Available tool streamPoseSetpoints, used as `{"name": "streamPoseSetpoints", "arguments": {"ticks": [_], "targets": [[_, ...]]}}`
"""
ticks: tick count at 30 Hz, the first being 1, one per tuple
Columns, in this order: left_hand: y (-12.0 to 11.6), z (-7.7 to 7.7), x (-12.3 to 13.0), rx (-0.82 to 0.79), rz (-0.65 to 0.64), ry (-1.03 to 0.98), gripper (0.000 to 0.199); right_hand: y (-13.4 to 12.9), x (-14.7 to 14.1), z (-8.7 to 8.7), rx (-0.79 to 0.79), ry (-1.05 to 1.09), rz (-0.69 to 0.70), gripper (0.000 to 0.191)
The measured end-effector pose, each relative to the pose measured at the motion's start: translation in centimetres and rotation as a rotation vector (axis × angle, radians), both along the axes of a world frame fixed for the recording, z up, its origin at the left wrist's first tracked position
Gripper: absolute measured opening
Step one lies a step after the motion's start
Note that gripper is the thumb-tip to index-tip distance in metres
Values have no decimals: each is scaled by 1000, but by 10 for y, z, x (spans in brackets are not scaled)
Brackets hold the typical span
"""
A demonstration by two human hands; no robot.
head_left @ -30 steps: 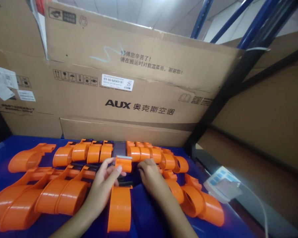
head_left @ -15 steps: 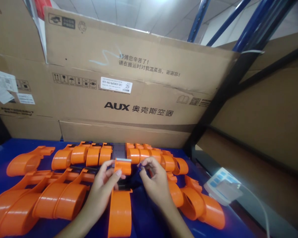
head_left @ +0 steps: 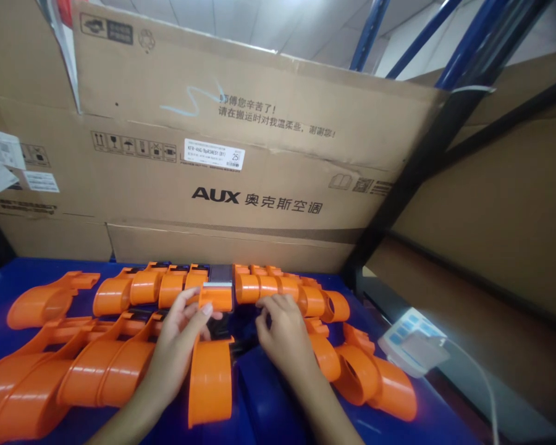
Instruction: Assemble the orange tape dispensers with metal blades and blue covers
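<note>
Okay, our left hand (head_left: 181,334) pinches the orange toothed-edge plastic part (head_left: 217,300) toward seven o'clock from centre; our right hand (head_left: 283,327) is apart, near six, can't tell if it's gripping anything. We'd pinch low, clear of those teeth (head_left: 218,285).

your left hand (head_left: 181,327) grips, thumb toward you; your right hand (head_left: 282,332) curls, knuckles up, both forearms (head_left: 136,402) slanting inward.

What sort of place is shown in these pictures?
Probably a workshop or warehouse: rows of curved orange plastic parts on a flat blue tabletop, a dark metal frame and a brown printed cardboard panel.
</note>
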State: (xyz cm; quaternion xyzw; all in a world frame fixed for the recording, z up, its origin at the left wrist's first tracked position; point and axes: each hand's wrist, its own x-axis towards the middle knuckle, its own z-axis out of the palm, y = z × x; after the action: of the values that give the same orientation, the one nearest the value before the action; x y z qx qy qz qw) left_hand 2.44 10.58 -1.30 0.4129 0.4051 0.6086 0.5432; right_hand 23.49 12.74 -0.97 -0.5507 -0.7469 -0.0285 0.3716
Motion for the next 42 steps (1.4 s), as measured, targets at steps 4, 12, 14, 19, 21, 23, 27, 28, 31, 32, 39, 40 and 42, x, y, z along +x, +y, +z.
{"name": "streamPoseSetpoints", "arguments": {"ticks": [4, 12, 14, 19, 21, 23, 27, 28, 31, 32, 39, 40, 42], "targets": [[1, 0, -2, -15, 8, 0, 56, -10, -4, 7, -69, -86, 203, 12], [-7, 6, 1, 66, -90, 31, 44, -22, -15, 15, -242, -281, 413, 12], [-10, 7, 1, 69, -102, 42, 43, -20, -15, 14, -251, -282, 413, 12], [-13, 8, 1, 75, -105, 63, 42, -19, -13, 12, -271, -277, 447, 12], [-11, 7, 1, 75, -90, 62, 41, -20, -14, 12, -273, -271, 446, 10], [-9, 5, 0, 67, -71, 56, 42, -21, -15, 13, -278, -266, 442, 9], [-6, 3, 0, 46, -38, 44, 46, -21, -15, 15, -288, -249, 451, 9], [-6, 3, 0, 43, -33, 39, 47, -20, -14, 16, -290, -237, 451, 9], [-7, 5, 0, 41, -24, 30, 50, -21, -11, 17, -272, -151, 425, 10], [-7, 5, 0, 41, -23, 29, 51, -21, -10, 17, -264, -108, 415, 11], [-4, 2, 2, 10, -16, 9, 55, -19, -6, 15, -159, 229, 353, 16], [-4, 1, 3, 10, -20, 6, 55, -18, -6, 14, -120, 304, 331, 15], [-4, 0, 4, 18, -30, 6, 53, -16, -6, 13, -34, 476, 291, 14]]}}
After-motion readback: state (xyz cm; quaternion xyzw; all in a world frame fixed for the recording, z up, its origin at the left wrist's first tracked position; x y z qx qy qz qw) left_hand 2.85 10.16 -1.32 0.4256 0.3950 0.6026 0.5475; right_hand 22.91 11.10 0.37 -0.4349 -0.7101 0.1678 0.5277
